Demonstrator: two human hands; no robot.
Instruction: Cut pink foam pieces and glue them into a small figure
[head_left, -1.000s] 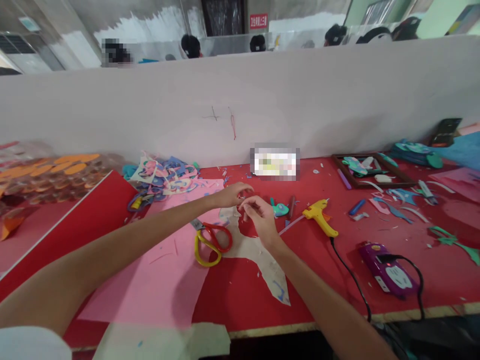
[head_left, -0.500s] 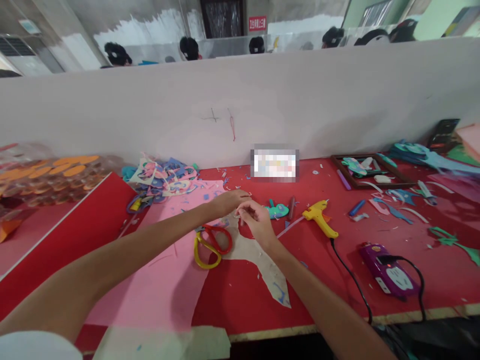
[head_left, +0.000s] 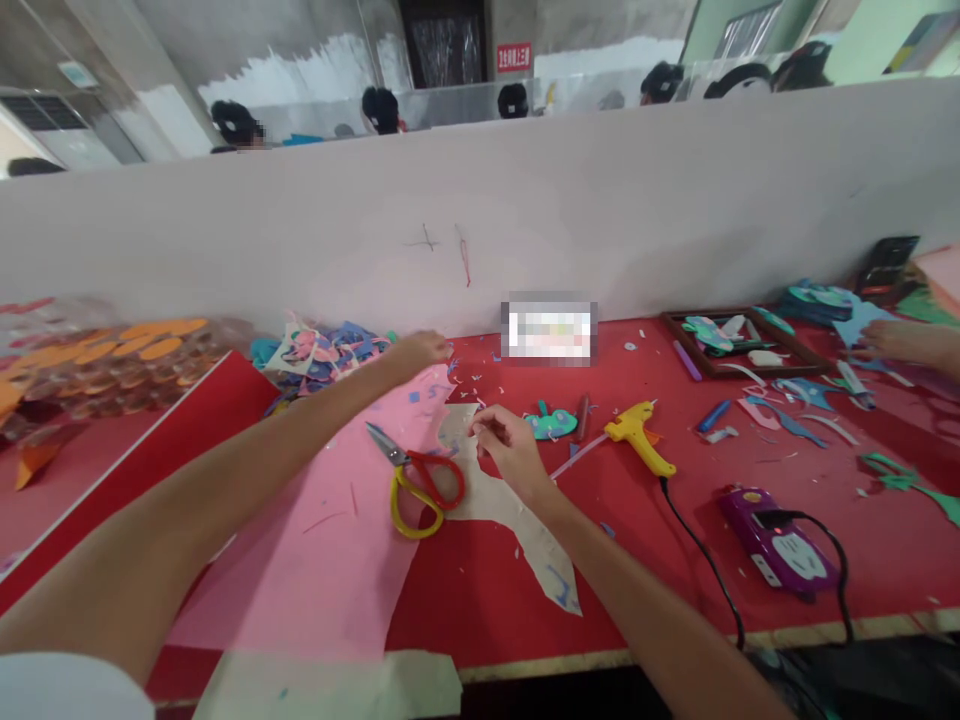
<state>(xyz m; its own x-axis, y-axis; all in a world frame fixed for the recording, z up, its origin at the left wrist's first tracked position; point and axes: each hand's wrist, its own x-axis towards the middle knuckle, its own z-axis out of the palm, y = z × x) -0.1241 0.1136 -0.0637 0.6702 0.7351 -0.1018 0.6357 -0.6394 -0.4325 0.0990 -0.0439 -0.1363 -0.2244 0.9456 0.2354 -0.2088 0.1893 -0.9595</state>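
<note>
Two hands are out over the red table (head_left: pixel 675 540), and I read each from where it sits. My left hand (head_left: pixel 420 352) reaches far toward the back edge, close to the grey partition (head_left: pixel 600 220), with its fingers curled down at the rim of the heap of foam cut-outs (head_left: pixel 330 355); that heap lies pushed against the back edge, out of the way of the cutting space. Whether those fingers have closed on a scrap I cannot tell, since the knuckles hide the tips.

My right hand (head_left: pixel 510 450) hangs lower, near the middle of the table, thumb and forefinger pressed together on something very small (too small to name), the other fingers loosely folded. It sits just above the top end of the beige offcut (head_left: pixel 525 520), which lies flat and runs toward the front edge.

The scissors (head_left: pixel 416 478) lie closed on the pink sheet (head_left: pixel 322 560), blades pointing toward the back left, just beside the right hand. The yellow glue gun (head_left: pixel 637 432) rests on its side to the right, cord trailing off the front edge. Another person's hand (head_left: pixel 904 342) shows at the far right edge.
</note>
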